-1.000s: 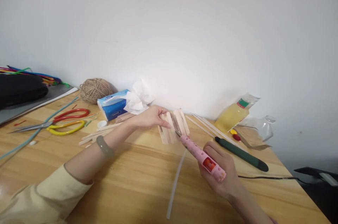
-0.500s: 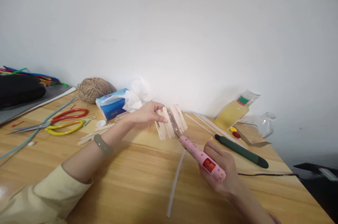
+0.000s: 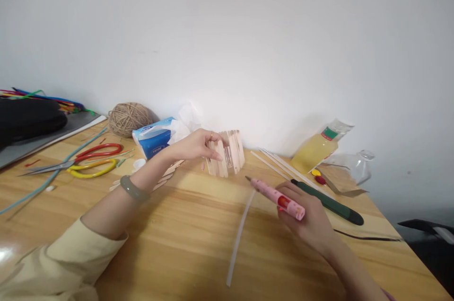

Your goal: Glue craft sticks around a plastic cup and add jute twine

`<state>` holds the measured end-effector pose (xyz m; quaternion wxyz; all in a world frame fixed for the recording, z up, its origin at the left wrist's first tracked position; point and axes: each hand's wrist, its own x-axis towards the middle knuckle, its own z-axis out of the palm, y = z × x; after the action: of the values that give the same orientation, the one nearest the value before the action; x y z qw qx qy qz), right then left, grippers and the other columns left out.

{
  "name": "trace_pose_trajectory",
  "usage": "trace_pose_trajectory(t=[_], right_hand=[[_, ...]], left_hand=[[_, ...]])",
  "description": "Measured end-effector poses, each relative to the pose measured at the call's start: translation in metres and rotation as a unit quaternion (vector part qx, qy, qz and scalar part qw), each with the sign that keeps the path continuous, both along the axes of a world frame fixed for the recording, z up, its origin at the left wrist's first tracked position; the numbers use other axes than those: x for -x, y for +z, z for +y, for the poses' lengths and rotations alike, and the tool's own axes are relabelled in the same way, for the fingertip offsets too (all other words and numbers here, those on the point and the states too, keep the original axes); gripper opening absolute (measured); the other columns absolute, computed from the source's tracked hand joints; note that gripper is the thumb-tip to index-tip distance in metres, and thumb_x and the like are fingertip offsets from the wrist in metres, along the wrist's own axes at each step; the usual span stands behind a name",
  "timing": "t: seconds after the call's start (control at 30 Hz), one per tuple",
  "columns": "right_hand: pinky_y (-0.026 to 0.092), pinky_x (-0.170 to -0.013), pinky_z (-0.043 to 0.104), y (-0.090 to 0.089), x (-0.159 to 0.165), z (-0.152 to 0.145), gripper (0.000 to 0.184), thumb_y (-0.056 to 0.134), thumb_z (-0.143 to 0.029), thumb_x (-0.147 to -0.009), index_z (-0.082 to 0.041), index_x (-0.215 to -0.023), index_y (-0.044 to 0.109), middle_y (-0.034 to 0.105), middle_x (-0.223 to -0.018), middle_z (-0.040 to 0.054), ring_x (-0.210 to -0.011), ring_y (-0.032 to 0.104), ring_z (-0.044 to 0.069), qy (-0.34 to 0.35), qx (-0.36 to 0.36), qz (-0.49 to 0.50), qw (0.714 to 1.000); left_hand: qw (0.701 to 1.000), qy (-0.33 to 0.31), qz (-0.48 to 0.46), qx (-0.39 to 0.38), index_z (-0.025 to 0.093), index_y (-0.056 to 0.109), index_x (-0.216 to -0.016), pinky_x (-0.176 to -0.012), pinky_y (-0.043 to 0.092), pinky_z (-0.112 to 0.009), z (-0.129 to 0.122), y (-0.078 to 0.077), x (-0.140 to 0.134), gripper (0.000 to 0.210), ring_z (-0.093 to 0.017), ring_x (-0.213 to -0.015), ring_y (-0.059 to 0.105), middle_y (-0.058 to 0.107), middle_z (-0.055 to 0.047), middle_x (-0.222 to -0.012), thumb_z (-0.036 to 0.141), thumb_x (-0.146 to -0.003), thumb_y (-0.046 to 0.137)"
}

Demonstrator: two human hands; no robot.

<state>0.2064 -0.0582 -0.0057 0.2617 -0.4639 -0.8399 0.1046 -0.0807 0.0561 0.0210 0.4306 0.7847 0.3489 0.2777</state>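
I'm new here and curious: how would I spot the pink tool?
Find the wooden table, then the right hand over it. That hand holds the pink tool. Its red patch sets it apart from the dark green tool nearby.

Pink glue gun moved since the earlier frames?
Yes: the pink glue gun has shifted right, its nozzle now nearer the dark green tool.

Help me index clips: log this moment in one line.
left hand: holding stick piece; right hand: holding glue gun; nozzle: apart from stick piece
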Motion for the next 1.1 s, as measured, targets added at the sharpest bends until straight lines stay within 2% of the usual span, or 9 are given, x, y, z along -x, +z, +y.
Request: trace_pose_trajectory(t=[0.07, 0.17, 0.3, 0.47, 0.6, 0.67, 0.87, 1.0, 1.1], right_hand=[[0.046, -0.061, 0.029, -0.002, -0.008, 0.006, 0.019, 0.043, -0.012, -0.075, -0.021, -0.086, 0.056, 0.059, -0.08, 0.0032, -0.072, 0.058, 0.018, -0.052, -0.012, -0.001, 0.999], [0.045, -0.054, 0.028, -0.014, -0.018, 0.016, 0.011, 0.044, -0.018, -0.081, -0.021, -0.087, 0.052, 0.059, -0.084, 0.005, -0.068, 0.059, 0.018, -0.11, -0.04, -0.07, 0.991], [0.042, -0.049, 0.026, -0.034, -0.025, 0.024, 0.013, 0.046, -0.012, -0.078, -0.019, -0.089, 0.048, 0.056, -0.088, 0.0073, -0.066, 0.059, 0.018, -0.092, -0.027, -0.159, 0.983], [0.046, -0.061, 0.03, -0.039, -0.028, 0.025, 0.018, 0.043, -0.007, -0.075, -0.017, -0.089, 0.047, 0.055, -0.089, 0.0093, -0.074, 0.059, 0.02, -0.079, 0.004, -0.163, 0.983], [0.047, -0.07, 0.034, -0.031, -0.031, 0.024, 0.01, 0.046, -0.015, -0.076, -0.019, -0.085, 0.047, 0.055, -0.088, 0.0088, -0.079, 0.057, 0.021, -0.089, 0.059, -0.12, 0.987], [0.047, -0.071, 0.036, -0.026, -0.032, 0.024, 0.009, 0.046, -0.019, -0.077, -0.02, -0.086, 0.048, 0.055, -0.087, 0.0086, -0.078, 0.057, 0.022, -0.082, 0.085, -0.115, 0.986], [0.047, -0.081, 0.038, -0.014, -0.044, 0.021, 0.03, 0.05, -0.02, -0.069, -0.021, -0.099, 0.054, 0.058, -0.101, 0.0088, -0.094, 0.057, 0.024, -0.059, 0.162, -0.135, 0.976], [0.043, -0.091, 0.04, -0.01, -0.061, 0.023, 0.03, 0.055, -0.033, -0.073, -0.023, -0.101, 0.057, 0.057, -0.113, 0.0091, -0.107, 0.052, 0.026, -0.034, 0.154, -0.158, 0.975], [0.045, -0.086, 0.041, -0.003, -0.067, 0.027, 0.031, 0.051, -0.045, -0.077, -0.022, -0.094, 0.059, 0.06, -0.11, 0.0111, -0.101, 0.055, 0.028, -0.074, 0.133, -0.144, 0.978]], left_hand=[[0.991, 0.01, 0.076, -0.105, 0.016, 0.063, -0.076, -0.102, 0.026, -0.049, -0.002, 0.002, 0.0, 0.022, -0.024, -0.101, 0.055, 0.064, -0.004, -0.098, 0.032, -0.063, 0.072], [0.967, -0.01, 0.156, -0.2, 0.018, 0.062, -0.068, -0.105, -0.006, -0.054, -0.005, -0.002, -0.003, 0.007, -0.024, -0.111, 0.048, 0.063, -0.002, -0.103, 0.023, -0.067, 0.067], [0.946, -0.049, 0.219, -0.235, 0.018, 0.062, -0.065, -0.101, -0.017, -0.054, -0.007, -0.007, -0.007, 0.007, -0.022, -0.111, 0.048, 0.064, -0.001, -0.095, 0.012, -0.069, 0.061], [0.938, -0.059, 0.238, -0.246, 0.022, 0.064, -0.09, -0.106, -0.003, -0.051, -0.011, 0.004, -0.001, 0.022, -0.025, -0.122, 0.038, 0.063, -0.001, -0.105, 0.014, -0.07, 0.063], [0.945, 0.016, 0.211, -0.25, 0.022, 0.06, -0.103, -0.1, 0.029, -0.037, -0.017, 0.015, 0.026, 0.025, -0.021, -0.116, 0.044, 0.061, -0.004, -0.112, 0.026, -0.079, 0.057], [0.943, 0.068, 0.216, -0.244, 0.019, 0.06, -0.1, -0.092, 0.037, -0.031, -0.022, 0.015, 0.047, 0.023, -0.02, -0.106, 0.052, 0.061, -0.006, -0.111, 0.029, -0.081, 0.053], [0.908, 0.144, 0.364, -0.149, 0.019, 0.067, -0.082, -0.074, 0.042, -0.029, -0.047, -0.006, 0.103, 0.022, -0.021, -0.085, 0.059, 0.067, -0.005, -0.09, 0.028, -0.078, 0.047], [0.891, 0.167, 0.397, -0.145, 0.019, 0.067, -0.08, -0.07, 0.041, -0.029, -0.062, -0.023, 0.112, 0.023, -0.021, -0.081, 0.058, 0.067, -0.006, -0.087, 0.027, -0.078, 0.045], [0.876, 0.191, 0.415, -0.154, 0.021, 0.066, -0.077, -0.063, 0.04, -0.028, -0.063, -0.034, 0.107, 0.02, -0.021, -0.075, 0.058, 0.066, -0.006, -0.082, 0.029, -0.075, 0.049]])
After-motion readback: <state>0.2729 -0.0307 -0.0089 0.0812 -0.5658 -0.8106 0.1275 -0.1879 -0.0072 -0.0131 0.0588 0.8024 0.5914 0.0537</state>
